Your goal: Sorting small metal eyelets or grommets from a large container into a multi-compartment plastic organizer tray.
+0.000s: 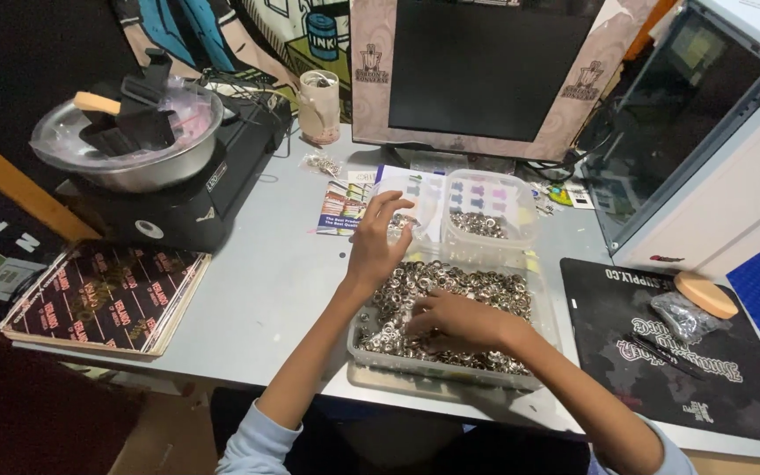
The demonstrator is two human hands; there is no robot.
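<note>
A clear plastic tub (364, 350) on the grey desk holds a heap of small silver metal rings (477, 286). My right hand (455, 321) lies palm down in the heap, fingers curled among the rings. My left hand (377, 239) hovers over the tub's far left corner, fingers bent as if pinching a small ring; whether it holds one I cannot tell. Just behind stands a smaller clear tub (521, 207) with a few more rings (477, 223) inside.
A dark monitor (481, 66) stands at the back, a white computer case (714, 149) at right. A black mat (661, 347) carries a round wooden disc (705, 295) and a small bag (682, 315). At left sit a black machine with a metal bowl (134, 158) and stacked printed sheets (103, 295).
</note>
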